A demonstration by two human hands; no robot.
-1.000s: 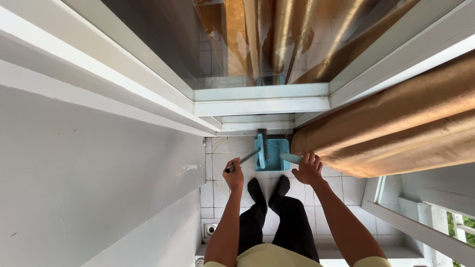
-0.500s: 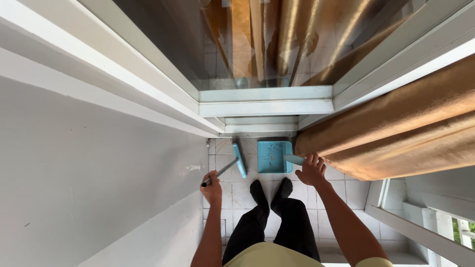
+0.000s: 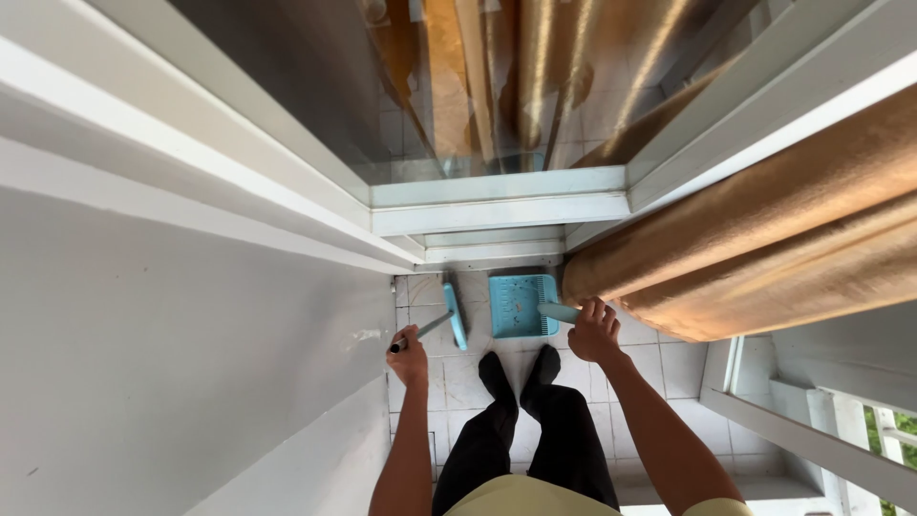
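Floor: pale square-tiled floor (image 3: pixel 468 377) with dark grout is showing in the lower centre of the frame, a narrow strip between walls.
Left side: plain grey painted wall (image 3: pixel 172 363) is filling the left half of the frame.
Top: white-framed glass sliding door (image 3: pixel 497 196) is running across the upper centre, its pane reflecting golden folds.
Right side: shiny golden-brown fabric curtain (image 3: pixel 764 248) is hanging across the right of the frame, its lower end lying just beside the dustpan.
Left hand: left hand (image 3: pixel 411 358), at lower centre-left, is clenching the dark thin handle of the light blue flat-headed broom (image 3: pixel 456 317); the arm is reaching forward and the broom head is resting on the tiles left of the dustpan, apart from it.
Right hand: right hand (image 3: pixel 594 330) is gripping the handle of the light blue plastic dustpan (image 3: pixel 521 306), which is lying flat on the tiles at centre frame, near the door sill.
Feet: two feet in black socks (image 3: pixel 521 368) are standing together just below the dustpan.
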